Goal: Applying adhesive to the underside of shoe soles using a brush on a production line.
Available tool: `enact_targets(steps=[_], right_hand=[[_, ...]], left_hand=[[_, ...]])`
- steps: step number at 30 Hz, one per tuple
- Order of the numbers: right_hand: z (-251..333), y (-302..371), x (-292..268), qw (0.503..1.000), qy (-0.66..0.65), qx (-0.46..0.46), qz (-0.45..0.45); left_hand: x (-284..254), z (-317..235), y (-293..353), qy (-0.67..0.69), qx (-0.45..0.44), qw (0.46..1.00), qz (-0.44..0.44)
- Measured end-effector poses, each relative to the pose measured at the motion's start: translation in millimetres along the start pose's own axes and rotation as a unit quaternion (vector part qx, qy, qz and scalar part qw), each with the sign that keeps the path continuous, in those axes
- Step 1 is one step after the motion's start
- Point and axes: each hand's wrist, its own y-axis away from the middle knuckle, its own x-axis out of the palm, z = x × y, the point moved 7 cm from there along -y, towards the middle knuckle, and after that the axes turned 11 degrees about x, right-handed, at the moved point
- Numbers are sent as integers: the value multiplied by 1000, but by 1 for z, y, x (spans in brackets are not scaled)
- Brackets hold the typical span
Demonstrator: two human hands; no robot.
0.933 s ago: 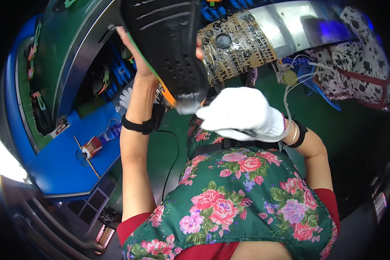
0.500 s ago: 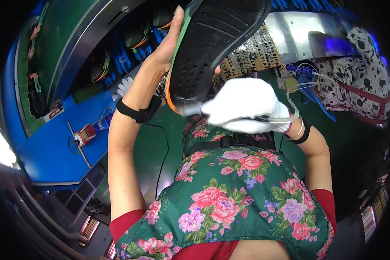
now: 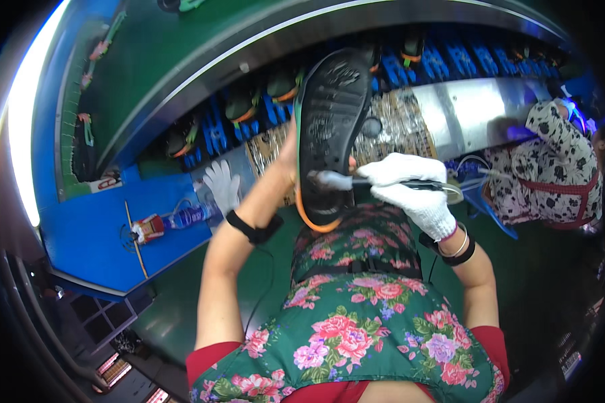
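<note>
Fingers on the gloved right hand are clamped around a brush, its bristles pointing left onto the near half of a black sole. The bare left hand grips that sole from behind, mostly hidden tbh, with a fingertip poking out right. Off left, another white glove lies just beside a plastic bottle.

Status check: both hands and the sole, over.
Left hand bare, holding black sole. Right hand gloved, gripping brush, tip at the sole. Nothing seen blocking the brush.
</note>
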Motion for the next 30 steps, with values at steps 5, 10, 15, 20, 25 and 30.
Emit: enact_targets(steps=[5,10,15,20,25,30], right_hand=[[25,-6,-19,955,256,-121,-84],[38,4,-21,958,230,-171,-24],[55,25,-9,947,245,-197,-68],[70,39,-12,926,264,-209,-172],[79,38,-14,891,313,-259,-203],[88,25,-17,893,302,-258,-213]], left_hand=[[-4,37,15,121,110,986,44],[-18,42,34,-215,84,968,-102],[-2,40,46,-54,85,975,-198],[33,32,46,-4,192,975,-115],[59,46,32,209,60,962,164],[35,60,21,101,131,986,7]])
